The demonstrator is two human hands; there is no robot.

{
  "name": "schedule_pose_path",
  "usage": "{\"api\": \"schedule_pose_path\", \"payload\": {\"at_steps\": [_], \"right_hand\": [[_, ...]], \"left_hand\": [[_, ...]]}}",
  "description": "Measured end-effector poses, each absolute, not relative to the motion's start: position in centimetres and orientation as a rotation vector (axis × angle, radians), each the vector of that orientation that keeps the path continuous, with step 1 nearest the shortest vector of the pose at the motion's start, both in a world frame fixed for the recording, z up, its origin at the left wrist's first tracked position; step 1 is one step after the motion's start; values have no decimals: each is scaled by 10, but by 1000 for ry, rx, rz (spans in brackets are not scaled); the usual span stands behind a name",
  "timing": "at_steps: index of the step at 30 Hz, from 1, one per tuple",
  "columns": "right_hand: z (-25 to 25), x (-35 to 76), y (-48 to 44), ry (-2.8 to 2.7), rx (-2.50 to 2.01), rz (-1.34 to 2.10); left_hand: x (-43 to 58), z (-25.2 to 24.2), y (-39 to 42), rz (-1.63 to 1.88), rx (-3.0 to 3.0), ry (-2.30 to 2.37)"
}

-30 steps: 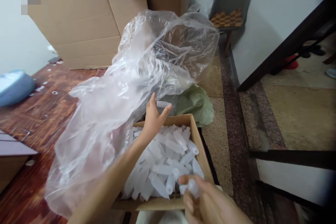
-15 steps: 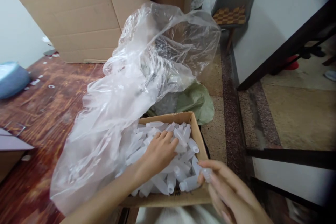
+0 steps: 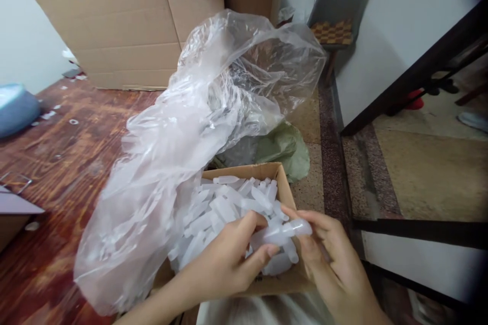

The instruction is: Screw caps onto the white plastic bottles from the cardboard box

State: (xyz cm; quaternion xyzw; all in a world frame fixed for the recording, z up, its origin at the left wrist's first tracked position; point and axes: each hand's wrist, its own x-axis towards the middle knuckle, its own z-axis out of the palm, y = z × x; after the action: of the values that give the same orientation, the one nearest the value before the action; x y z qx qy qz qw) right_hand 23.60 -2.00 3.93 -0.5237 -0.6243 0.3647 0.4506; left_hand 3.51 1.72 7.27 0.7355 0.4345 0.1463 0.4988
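Observation:
Over the front of a cardboard box (image 3: 284, 183), my left hand (image 3: 236, 249) grips a small translucent white plastic bottle (image 3: 269, 235) between thumb and fingers. The bottle lies nearly level, its neck end pointing right. At that end my right hand (image 3: 331, 249) pinches a clear rounded cap (image 3: 303, 227), which meets the bottle's neck. Whether the cap is fastened cannot be made out. Many similar loose bottles (image 3: 224, 208) fill the box beneath both hands.
A large crumpled clear plastic bag (image 3: 163, 147) drapes over the box's left side. Behind the box lies a green sack (image 3: 287, 150). Large cardboard (image 3: 114, 25) stands at the back left, a grey chair (image 3: 341, 5) at the back right. A blue basin (image 3: 17, 111) sits far left.
My left hand has come out of the pile toward me and now holds a bottle. My right hand, with the clear cap, has moved slightly up to meet it.

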Motion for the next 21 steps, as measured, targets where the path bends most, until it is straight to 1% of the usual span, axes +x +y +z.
{"api": "schedule_pose_path", "payload": {"at_steps": [3,7,11,13,15,17,20,21], "right_hand": [[47,241,-19,-1646,-1244,890],[58,256,-13,-1988,-1196,673],[68,266,-7,-2195,-932,465],[71,266,-5,-2315,-858,331],[72,262,-4,-2349,-874,264],[73,256,-3,-2279,-983,348],[73,250,-2,-2132,-1170,693],[73,249,-1,-2110,-1198,740]], "left_hand": [[33,77,14,408,1656,1018],[31,81,12,500,1256,910],[35,78,13,505,838,812],[38,77,12,497,746,824],[40,77,11,520,821,909],[40,78,8,594,1024,1034],[39,79,6,696,1298,1124],[38,80,7,712,1342,1134]]}}
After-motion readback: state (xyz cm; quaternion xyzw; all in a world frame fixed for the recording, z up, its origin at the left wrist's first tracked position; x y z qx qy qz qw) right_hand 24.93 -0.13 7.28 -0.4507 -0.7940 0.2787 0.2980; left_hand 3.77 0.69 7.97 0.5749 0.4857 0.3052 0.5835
